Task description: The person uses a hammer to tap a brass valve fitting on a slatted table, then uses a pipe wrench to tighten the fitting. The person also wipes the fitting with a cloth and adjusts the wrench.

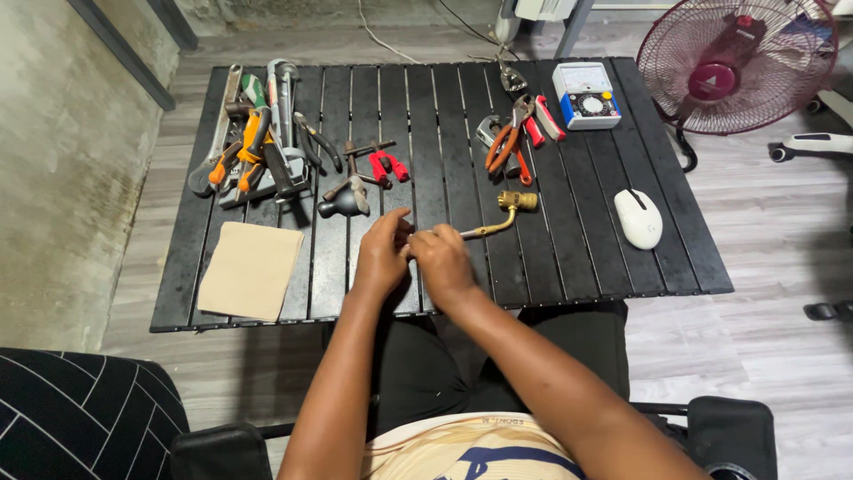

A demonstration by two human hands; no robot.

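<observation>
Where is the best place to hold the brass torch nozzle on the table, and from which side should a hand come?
Probably the thin straight tube of the brass torch nozzle, where the right hand already pinches its near end. Coming from the near-left side looks easiest; the bent, thicker head points away toward the pliers.

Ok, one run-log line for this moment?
left hand: at brass torch tube's near end | right hand: gripping brass torch tube | black slatted table | tools beyond

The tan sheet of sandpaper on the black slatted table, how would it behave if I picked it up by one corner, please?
The tan sheet of sandpaper looks thin and flat, so it would probably droop and weigh very little. It lies flush on the black slatted table, so lifting an edge may take a fingernail.
</observation>
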